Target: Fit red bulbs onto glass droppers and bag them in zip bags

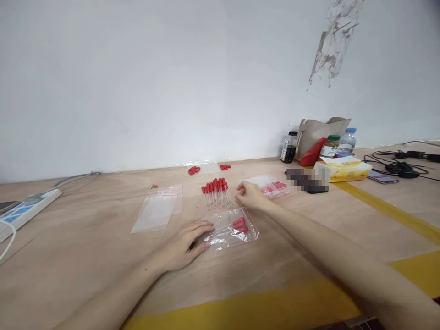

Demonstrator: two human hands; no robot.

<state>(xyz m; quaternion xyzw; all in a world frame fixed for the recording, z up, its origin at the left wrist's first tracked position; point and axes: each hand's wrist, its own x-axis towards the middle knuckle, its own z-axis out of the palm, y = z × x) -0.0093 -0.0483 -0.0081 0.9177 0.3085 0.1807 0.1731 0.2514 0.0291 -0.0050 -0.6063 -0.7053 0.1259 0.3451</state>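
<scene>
A clear zip bag (223, 234) with several red rubber bulbs (240, 224) inside lies flat before me. My left hand (185, 243) rests at its left end, thumb and fingers apart, fingertips touching the plastic. Just beyond the bag, several glass droppers (216, 191) with red bulbs lie side by side, tips toward me. My right hand (252, 196) is just right of these droppers, its fingers curled together; anything inside them is hidden. Behind that hand, another clear bag (263, 181) holds several red bulbs.
Flat, clear bags (156, 211) lie at left. Loose red bulbs (194, 170) sit on plastic near the wall. A power strip (32, 208) is far left. A tissue pack (345, 169), dark bottle (289, 147), jar (330, 146), phone (383, 177) and black cables (400, 167) are at right.
</scene>
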